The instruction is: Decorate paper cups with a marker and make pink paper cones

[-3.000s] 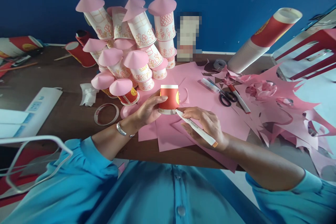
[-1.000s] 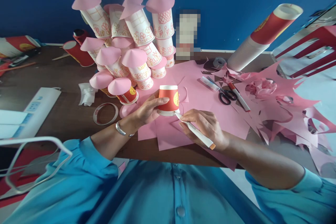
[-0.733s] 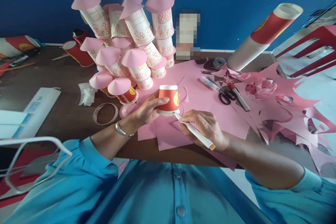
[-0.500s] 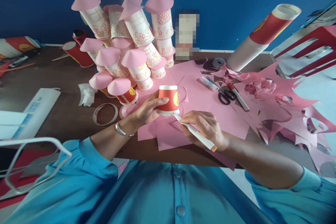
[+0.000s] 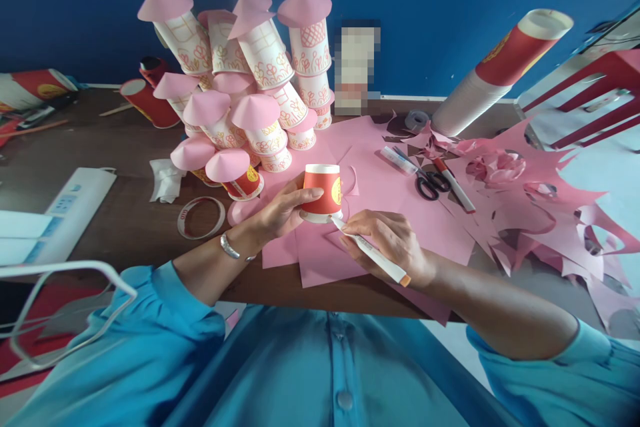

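My left hand (image 5: 286, 209) grips a red paper cup (image 5: 321, 191) from its left side, the thumb across the front. The cup is upside down, its wide white rim at the bottom. In my right hand (image 5: 387, 240) is a white marker (image 5: 377, 259) with an orange end, its tip at the lower right of the cup's rim. Beneath both hands lie sheets of pink paper (image 5: 330, 267). Behind and to the left stand stacked paper cups (image 5: 267, 57) with pink cone tops and drawn flowers. A small red cup with a pink cone (image 5: 227, 165) is at their front.
A tape roll (image 5: 200, 217) and crumpled tissue (image 5: 167, 180) lie left of my left hand. Black scissors (image 5: 431, 185), a red-and-white marker (image 5: 456, 187) and pink scraps (image 5: 545, 220) are on the right. A tall cup stack (image 5: 493, 73) leans near the blue wall.
Hardly anything differs. The cup and the objects around it appear shifted very slightly in view, and both hands keep the same hold.
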Motion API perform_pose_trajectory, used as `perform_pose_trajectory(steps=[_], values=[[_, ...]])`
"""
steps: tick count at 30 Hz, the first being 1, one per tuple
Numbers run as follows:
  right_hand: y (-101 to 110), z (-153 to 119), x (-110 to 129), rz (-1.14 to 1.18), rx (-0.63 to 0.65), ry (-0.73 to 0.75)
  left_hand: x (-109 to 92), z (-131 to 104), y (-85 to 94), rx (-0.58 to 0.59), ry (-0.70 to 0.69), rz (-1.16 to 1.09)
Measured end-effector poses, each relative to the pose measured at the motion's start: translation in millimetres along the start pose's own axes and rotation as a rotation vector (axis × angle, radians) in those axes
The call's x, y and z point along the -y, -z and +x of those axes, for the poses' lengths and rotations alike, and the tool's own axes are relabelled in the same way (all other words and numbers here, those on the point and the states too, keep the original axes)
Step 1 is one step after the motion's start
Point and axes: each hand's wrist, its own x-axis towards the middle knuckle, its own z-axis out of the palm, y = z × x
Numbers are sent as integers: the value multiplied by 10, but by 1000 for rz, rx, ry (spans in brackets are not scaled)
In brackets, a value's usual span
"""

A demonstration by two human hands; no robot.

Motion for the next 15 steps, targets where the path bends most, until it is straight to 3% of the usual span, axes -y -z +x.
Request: perform_pose_trajectory(steps=[15], values=[[18, 18, 5, -29, -14, -45, -147, 131, -83, 50, -90, -264]])
